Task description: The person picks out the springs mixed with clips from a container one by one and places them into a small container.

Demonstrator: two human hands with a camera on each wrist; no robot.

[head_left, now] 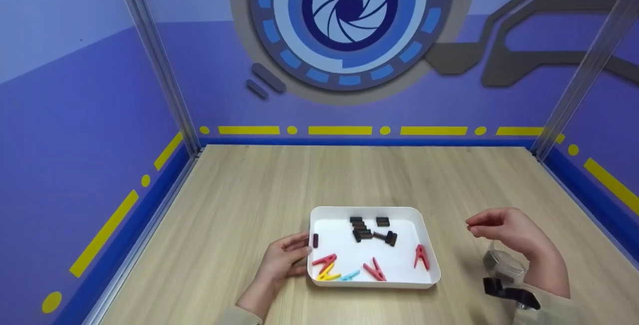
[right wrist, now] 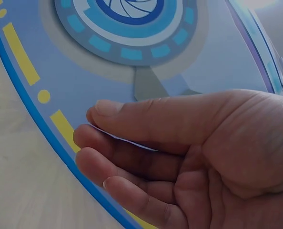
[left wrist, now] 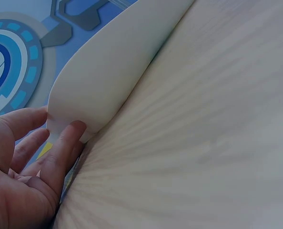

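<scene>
A white tray (head_left: pixel 394 260) stands on the table in the head view. My left hand (head_left: pixel 282 261) is at its left wall, fingertips touching the outside and rim; the left wrist view shows the fingers (left wrist: pixel 60 157) against the tray wall (left wrist: pixel 103 67) too. Inside lie red clothespins (head_left: pixel 375 270), a yellow clothespin (head_left: pixel 328 274), a light blue clothespin (head_left: pixel 348 276), several small black-and-brown ridged pieces (head_left: pixel 360 227) and a small dark red piece (head_left: pixel 315 240). Right of the tray, my right hand (head_left: pixel 514 230) hovers with fingers loosely bent, nothing between thumb and fingertips (right wrist: pixel 91 136).
Under the right wrist sits a clear plastic container (head_left: pixel 504 265), partly hidden by the arm. A black wrist device (head_left: pixel 511 292) is worn on the right sleeve. Printed blue-purple panels (head_left: pixel 209 75) wall the wooden table (head_left: pixel 249 180) at the back and sides.
</scene>
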